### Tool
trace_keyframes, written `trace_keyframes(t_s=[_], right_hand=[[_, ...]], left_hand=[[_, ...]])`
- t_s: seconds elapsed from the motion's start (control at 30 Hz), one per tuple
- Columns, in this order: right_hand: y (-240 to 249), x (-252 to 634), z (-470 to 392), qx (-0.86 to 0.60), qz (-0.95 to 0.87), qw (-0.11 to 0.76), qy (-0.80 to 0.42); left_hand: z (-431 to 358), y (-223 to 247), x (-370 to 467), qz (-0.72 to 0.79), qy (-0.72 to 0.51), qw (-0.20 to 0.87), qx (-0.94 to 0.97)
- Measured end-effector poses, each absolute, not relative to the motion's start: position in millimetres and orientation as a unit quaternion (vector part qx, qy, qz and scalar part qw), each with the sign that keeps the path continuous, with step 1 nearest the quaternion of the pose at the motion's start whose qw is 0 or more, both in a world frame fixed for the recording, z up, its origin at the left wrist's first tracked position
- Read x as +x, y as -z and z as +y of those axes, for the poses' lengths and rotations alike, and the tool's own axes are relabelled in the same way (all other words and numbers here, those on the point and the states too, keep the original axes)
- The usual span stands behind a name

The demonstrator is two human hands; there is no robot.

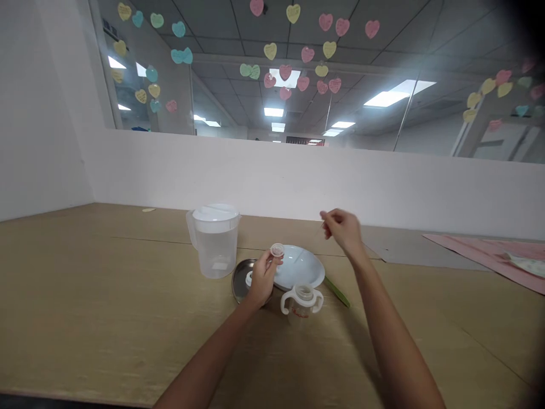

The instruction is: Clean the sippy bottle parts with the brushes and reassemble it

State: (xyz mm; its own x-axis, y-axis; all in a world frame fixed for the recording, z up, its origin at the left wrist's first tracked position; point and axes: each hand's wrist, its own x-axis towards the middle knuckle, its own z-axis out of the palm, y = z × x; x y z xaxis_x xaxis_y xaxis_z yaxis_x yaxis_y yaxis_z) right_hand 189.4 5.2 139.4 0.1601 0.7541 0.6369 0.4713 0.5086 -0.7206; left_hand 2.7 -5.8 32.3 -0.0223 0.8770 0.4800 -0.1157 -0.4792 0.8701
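Round piece up in my left hand, clear of the open cup below.
Nearest me on the desk (106, 324), the two-handled cup (301, 307) stands upright, its mouth uncovered; its handles are on, but nothing sits on top. Just beyond, my left hand (264, 275) is clamped on the round piece (277, 250), raised before the white bowl (304, 270). Beside that hand, a white part (249, 279) lies in the metal dish (235, 278), so by my judgement the parts remain to be joined. A green thing (338, 292) lies by the bowl. Farther out, my right hand (340, 227) has its fingers together, seemingly on a thin strand (318, 230), though it is too blurred to be sure. Left of the bowl stands a lidded pitcher (218, 250).
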Motion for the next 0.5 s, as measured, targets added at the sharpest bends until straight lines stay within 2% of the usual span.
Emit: trace_keyframes(t_s=[0.07,0.1,0.2,0.3,0.37,0.43,0.5], right_hand=[[-112,199,45,-0.549,-0.594,0.523,-0.269],[-99,202,59,-0.563,-0.586,0.504,-0.295],[-72,206,78,-0.587,-0.579,0.465,-0.322],[-72,202,72,-0.603,-0.589,0.428,-0.326],[-81,193,60,-0.575,-0.630,0.387,-0.349],[-91,179,47,-0.462,-0.727,0.292,-0.416],[-98,162,36,-0.371,-0.776,0.237,-0.451]], left_hand=[[-4,-31,2,0.338,-0.634,0.401,0.569],[-3,-30,2,0.342,-0.632,0.403,0.567],[-2,-30,1,0.348,-0.628,0.406,0.566],[-1,-30,1,0.349,-0.622,0.410,0.568],[0,-30,1,0.348,-0.615,0.407,0.579],[1,-29,0,0.345,-0.612,0.394,0.592],[3,-27,-1,0.351,-0.620,0.376,0.592]])
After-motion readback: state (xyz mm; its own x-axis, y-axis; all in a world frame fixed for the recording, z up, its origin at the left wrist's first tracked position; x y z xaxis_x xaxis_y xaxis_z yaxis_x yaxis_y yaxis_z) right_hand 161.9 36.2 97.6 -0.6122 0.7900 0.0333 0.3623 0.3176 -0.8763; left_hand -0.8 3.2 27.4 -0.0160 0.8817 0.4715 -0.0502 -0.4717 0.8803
